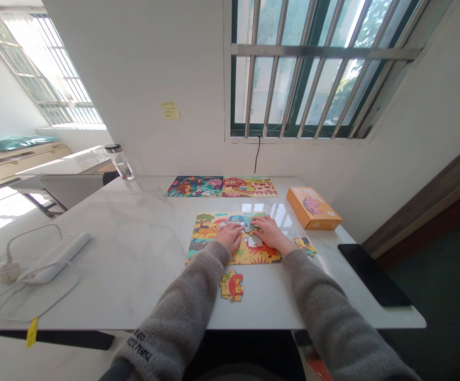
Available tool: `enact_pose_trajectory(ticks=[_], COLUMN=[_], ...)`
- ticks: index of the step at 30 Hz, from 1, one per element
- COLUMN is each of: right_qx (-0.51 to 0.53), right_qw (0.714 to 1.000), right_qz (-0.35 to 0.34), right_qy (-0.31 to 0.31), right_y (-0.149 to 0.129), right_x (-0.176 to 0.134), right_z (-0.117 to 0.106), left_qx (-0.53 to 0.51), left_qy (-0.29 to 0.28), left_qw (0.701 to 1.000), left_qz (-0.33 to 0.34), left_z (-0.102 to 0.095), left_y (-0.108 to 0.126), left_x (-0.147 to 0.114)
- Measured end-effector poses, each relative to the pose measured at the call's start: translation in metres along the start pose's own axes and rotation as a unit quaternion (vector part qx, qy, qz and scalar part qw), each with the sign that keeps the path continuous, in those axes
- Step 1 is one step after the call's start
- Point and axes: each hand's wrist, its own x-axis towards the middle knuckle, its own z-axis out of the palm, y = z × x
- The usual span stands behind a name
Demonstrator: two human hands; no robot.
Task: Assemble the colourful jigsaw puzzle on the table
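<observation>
A colourful animal jigsaw puzzle [204, 233] lies on the white table in front of me, with pale gaps in its middle and right part. My left hand [230, 236] rests on its middle, fingers stretched out over the pieces. On the right side, my right hand [270, 233] has its fingertips closed at a small puzzle piece [255, 228] beside a gap. Joined loose puzzle pieces [232, 286] with a red figure lie below the puzzle, nearer to me. More loose puzzle pieces [305, 245] lie just right of my right wrist.
Two picture puzzles [194, 186] lie side by side near the wall. An orange box [314, 208] stands at the right, and a black phone-like slab [372, 275] lies by the right edge. A clear bottle [120, 163] stands back left; a white power strip [57, 256] with cables lies left.
</observation>
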Motion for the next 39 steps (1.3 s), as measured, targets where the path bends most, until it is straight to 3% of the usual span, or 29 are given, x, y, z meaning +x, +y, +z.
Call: enact_pose_trajectory(ticks=[4, 18, 30, 39], right_qx=[0.004, 0.004, -0.004, -0.015], right_qw=[1.000, 0.999, 1.000, 0.999], right_qz=[-0.007, 0.037, 0.011, 0.033], right_qy=[-0.006, -0.032, -0.006, -0.007], right_y=[-0.0014, -0.0039, 0.0016, -0.0029], right_x=[0.0012, -0.0041, -0.0074, -0.0082], right_z=[0.0019, 0.0005, 0.0003, 0.0017], left_qx=[0.008, 0.041, 0.017, 0.018], left_qy=[0.010, -0.044, -0.044, -0.048], left_qw=[1.000, 0.998, 0.999, 0.999], left_qz=[-0.017, -0.005, 0.003, 0.008], left_z=[-0.0009, 0.0014, 0.0053, 0.0026], left_y=[-0.0021, -0.0017, -0.0056, -0.0030], left_x=[0.0005, -0.0023, -0.0017, -0.0025])
